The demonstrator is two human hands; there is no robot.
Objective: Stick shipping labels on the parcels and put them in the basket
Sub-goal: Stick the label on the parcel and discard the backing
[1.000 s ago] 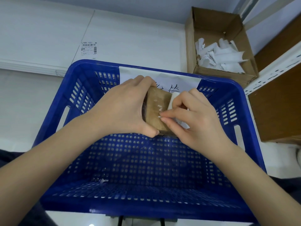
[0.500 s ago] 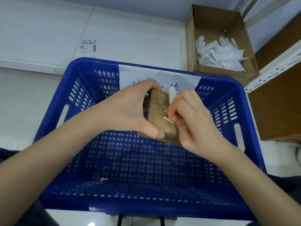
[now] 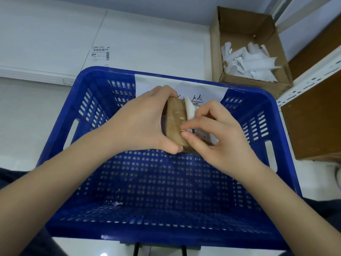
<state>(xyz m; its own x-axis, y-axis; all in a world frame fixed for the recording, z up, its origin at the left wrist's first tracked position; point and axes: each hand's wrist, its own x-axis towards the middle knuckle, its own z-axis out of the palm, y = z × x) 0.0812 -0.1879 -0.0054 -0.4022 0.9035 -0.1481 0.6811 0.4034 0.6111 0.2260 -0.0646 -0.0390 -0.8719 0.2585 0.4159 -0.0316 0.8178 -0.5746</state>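
The left hand (image 3: pixel 140 122) is clamped on a small brown parcel (image 3: pixel 176 122), thumb at the near end and fingers curled over the far end, holding it above the blue basket (image 3: pixel 77 115). The right hand (image 3: pixel 219 137) pinches a white shipping label (image 3: pixel 191 110) against the parcel's right side, thumb and forefinger pressed together on the label's edge while the other fingers curl loosely. Part of the label stands up, bent away from the parcel, with printed text showing lower down. A white sheet with handwriting (image 3: pixel 212 91) is fixed to the basket's far wall, just behind the parcel. On the white tabletop (image 3: pixel 147 43) beyond the basket lies another printed label (image 3: pixel 100 54). To the right, an open cardboard box (image 3: pixel 217 52) holds curled white paper strips (image 3: pixel 252 61).
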